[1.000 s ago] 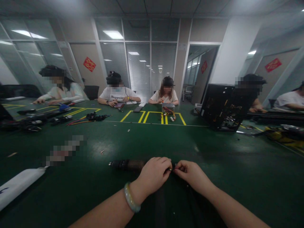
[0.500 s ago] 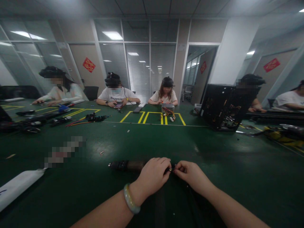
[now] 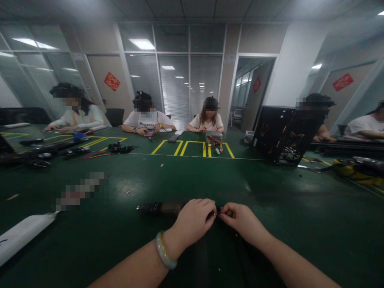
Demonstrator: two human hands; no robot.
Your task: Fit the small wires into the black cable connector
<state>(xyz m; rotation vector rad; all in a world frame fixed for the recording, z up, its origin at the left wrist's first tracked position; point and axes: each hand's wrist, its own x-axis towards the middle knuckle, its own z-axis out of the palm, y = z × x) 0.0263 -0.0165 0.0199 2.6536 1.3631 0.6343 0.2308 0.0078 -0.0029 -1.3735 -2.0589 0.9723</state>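
Observation:
A dark, slim electric screwdriver (image 3: 169, 209) lies crosswise on the green table, its silver tip pointing left. My left hand (image 3: 195, 222) is closed around its rear part, hiding much of the body. Just beyond that grip, my right hand (image 3: 237, 218) pinches a small dark piece at the screwdriver's rear end. The fingers cover most of this piece, so its kind cannot be made out. A tiny brass-coloured spot shows between the two hands. Below the right hand, a dark cable-like line is hard to see against the table.
A white sleeve-like packet (image 3: 25, 236) lies at the left. Black parts with coloured wires (image 3: 117, 149) sit farther back. A black computer case (image 3: 283, 136) stands at the right, and a power supply (image 3: 213, 138) is before a co-worker. Several people sit around the table.
My hands stay almost in the same place, with the left still around the screwdriver and the right still pinching at its end. The co-worker opposite shifts slightly.

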